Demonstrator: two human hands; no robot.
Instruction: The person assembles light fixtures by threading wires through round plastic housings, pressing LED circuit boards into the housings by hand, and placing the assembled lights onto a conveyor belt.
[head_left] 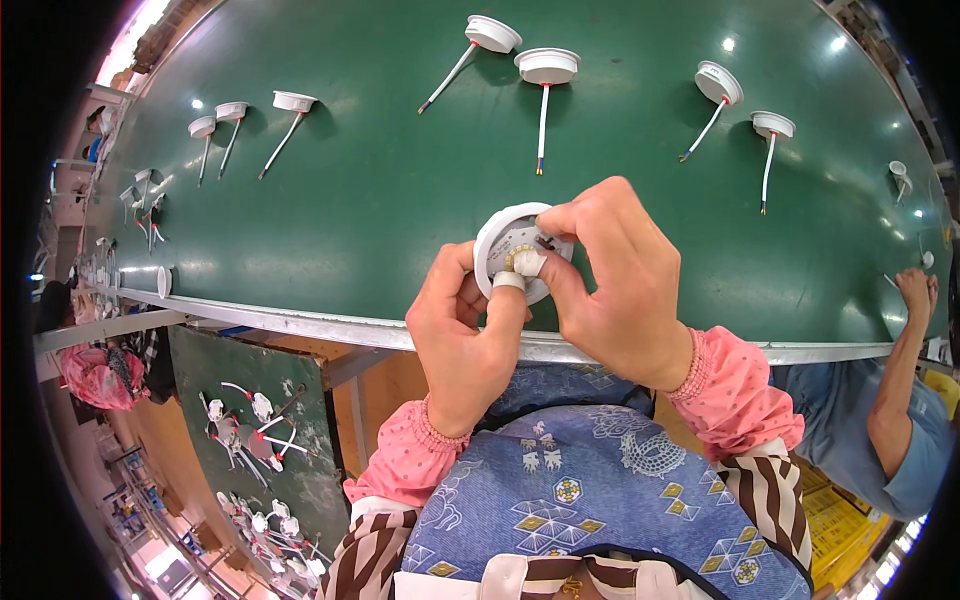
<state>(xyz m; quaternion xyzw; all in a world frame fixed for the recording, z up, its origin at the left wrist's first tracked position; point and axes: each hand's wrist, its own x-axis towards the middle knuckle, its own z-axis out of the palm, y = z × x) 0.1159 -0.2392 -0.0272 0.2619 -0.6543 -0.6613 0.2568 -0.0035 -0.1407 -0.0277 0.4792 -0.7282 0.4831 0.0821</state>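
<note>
A round white LED light is held above the near edge of the green work surface, its open face toward me. Inside it lies a pale circuit board with a ring of yellow LEDs and a small dark part near the right side. My left hand grips its lower left, thumb at the rim, the other fingers partly hidden behind. From the right, my right hand closes on it, with the forefinger at the upper rim and the thumb pressed on the board. White tape wraps both thumbs.
Several white round lights with cables, such as this one, stand across the green work surface. A metal rail borders its near edge. Lower left, a green board bears wired parts. Another person's hand is at the far right.
</note>
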